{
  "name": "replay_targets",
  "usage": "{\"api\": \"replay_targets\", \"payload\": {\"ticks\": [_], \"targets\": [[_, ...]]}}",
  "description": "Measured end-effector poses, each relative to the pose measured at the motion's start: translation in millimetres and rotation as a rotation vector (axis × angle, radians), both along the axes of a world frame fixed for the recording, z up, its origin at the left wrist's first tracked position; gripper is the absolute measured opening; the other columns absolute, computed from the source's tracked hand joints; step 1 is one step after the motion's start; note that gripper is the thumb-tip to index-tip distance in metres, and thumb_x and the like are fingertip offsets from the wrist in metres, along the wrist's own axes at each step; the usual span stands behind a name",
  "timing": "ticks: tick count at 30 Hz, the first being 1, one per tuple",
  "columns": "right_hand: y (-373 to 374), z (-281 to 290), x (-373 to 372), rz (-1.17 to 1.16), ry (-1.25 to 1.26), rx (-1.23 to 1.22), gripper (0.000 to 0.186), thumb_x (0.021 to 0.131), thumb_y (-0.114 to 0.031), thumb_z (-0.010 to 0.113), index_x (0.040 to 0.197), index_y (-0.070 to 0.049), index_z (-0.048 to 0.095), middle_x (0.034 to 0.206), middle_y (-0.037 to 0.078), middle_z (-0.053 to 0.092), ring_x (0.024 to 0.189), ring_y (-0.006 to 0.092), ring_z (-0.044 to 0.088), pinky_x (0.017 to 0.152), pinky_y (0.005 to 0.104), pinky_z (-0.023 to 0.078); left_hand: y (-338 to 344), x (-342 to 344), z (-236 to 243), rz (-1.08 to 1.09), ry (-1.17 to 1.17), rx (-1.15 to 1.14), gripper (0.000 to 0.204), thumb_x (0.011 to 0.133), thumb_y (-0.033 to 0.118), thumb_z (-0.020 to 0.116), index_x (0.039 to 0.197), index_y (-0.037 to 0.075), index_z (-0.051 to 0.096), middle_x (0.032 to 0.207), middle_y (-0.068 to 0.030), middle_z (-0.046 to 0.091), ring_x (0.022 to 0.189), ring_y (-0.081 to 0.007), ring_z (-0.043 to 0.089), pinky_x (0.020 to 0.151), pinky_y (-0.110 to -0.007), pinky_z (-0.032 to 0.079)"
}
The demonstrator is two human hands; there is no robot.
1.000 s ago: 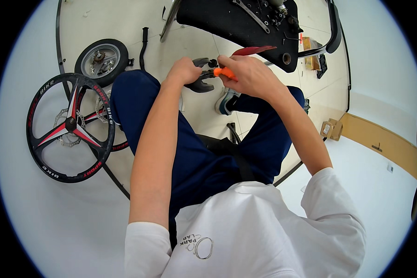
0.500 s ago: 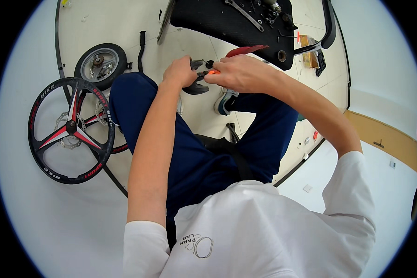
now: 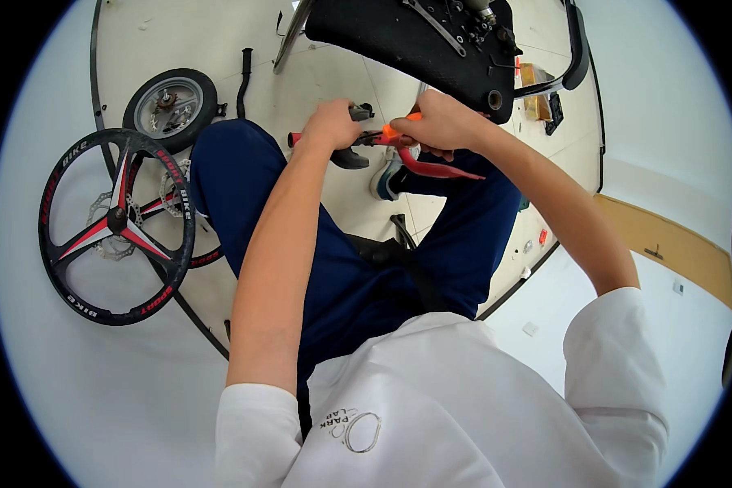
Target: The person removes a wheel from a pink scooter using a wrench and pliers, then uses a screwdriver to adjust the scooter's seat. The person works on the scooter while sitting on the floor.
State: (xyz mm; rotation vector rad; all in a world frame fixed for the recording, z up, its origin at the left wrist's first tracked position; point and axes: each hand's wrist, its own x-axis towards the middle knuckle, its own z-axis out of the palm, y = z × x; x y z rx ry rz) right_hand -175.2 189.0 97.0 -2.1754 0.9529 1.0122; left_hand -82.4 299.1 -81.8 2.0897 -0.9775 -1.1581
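Note:
My left hand (image 3: 337,124) is closed on a dark grey curved part (image 3: 352,159) between my knees. A red piece (image 3: 443,169) with a curved, tapering arm extends right below my right hand, and its red end (image 3: 295,139) shows left of my left hand. My right hand (image 3: 431,122) grips the orange handle (image 3: 400,125) of a tool whose dark metal end meets the parts by my left fingers; how they join is too small to tell.
A black chair (image 3: 382,45) holds a wrench (image 3: 437,26) and small metal parts. At left are spoked wheels (image 3: 118,220), a small tyred wheel (image 3: 171,110) and a black bar (image 3: 244,81). A yellow box (image 3: 535,89) lies beyond the chair; my knees frame my hands.
The red piece has swung down from above my right hand to below it, its tip now pointing right and downward. My right forearm has shifted outward from where it was a second ago.

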Motion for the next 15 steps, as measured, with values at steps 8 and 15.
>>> {"api": "replay_targets", "payload": {"ticks": [8,15], "targets": [[-5.4,-4.9,-2.4,-0.304,0.086,0.043,0.041,0.091,-0.033,0.066,0.079,0.007,0.062,0.060,0.007,0.053,0.044,0.0168,0.049,0.041,0.0302,0.042,-10.4,-1.5,-3.8,0.102,0.096,-0.067,0.051,0.082,0.013,0.059,0.133,0.007,0.062,0.124,-0.0224,0.066,0.115,-0.0374,0.063,0.101,-0.043,0.049],[0.9,-19.6,-4.3,0.661,-0.027,-0.234,0.025,0.086,-0.018,0.066,0.093,0.006,0.068,0.078,0.023,0.067,0.073,0.0383,0.067,0.070,0.0443,0.055,-6.7,2.6,-7.1,0.093,0.066,-0.096,0.051,0.082,0.014,0.061,0.132,0.007,0.063,0.123,-0.0218,0.066,0.115,-0.0363,0.063,0.101,-0.042,0.049]]}}
